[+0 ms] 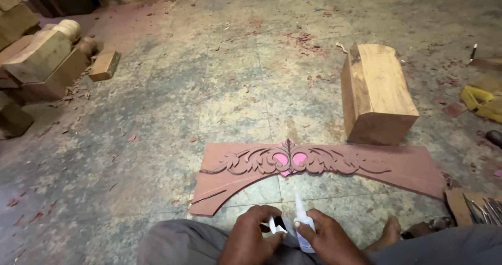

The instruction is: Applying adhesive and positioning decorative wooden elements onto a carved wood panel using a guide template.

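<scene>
The right hand [328,237] grips a white glue bottle [303,228], nozzle up, just above the lap. The left hand [254,232] pinches a small white cap [273,224] beside it — fingers closed on it. Just beyond the hands lies a carved arch panel [319,171] on the floor [183,87]; a wood block [377,93] stands behind it, chisels [483,210] at right.
</scene>
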